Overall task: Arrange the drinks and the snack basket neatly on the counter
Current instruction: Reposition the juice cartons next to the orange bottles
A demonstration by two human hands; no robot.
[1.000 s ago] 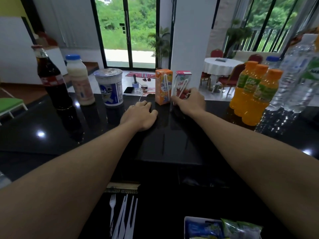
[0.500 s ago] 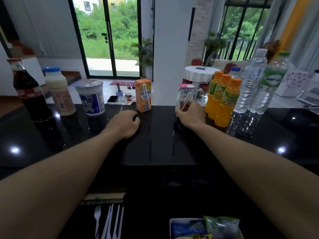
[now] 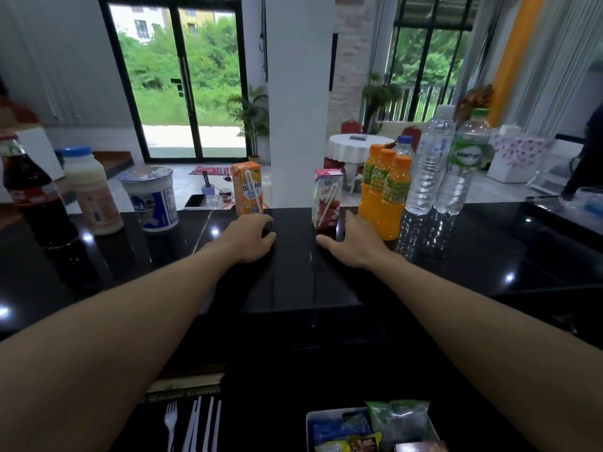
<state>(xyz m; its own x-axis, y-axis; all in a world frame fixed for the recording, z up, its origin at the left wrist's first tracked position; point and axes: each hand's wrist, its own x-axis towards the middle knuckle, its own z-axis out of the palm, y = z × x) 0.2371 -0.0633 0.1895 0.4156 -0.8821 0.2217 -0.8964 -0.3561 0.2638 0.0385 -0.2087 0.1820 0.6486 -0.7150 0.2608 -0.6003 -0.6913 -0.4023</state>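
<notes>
Red carton (image 3: 326, 199) is standing at the counter's (image 3: 456, 256) far edge, the right hand (image 3: 354, 244) lying open just beside it. The left hand (image 3: 253, 238) is resting fisted, empty.

The counter (image 3: 489, 256) is black and highly glossy, like polished stone, mirroring lights and bottles. The cola bottle (image 3: 36, 203), the orange juice bottles (image 3: 388, 194) and the water bottles (image 3: 430, 164) are clear plastic, and the water bottles are ribbed. The milky drink bottle (image 3: 93, 194) is cloudy plastic with a smooth blue cap. The white tub (image 3: 151, 200) is plastic under a crinkled foil lid. The orange carton (image 3: 248, 187) and the red carton (image 3: 326, 200) are smooth coated card. The forks (image 3: 171, 422) are white plastic. The snack packets (image 3: 398, 415) in the snack basket (image 3: 307, 429) are shiny film.
</notes>
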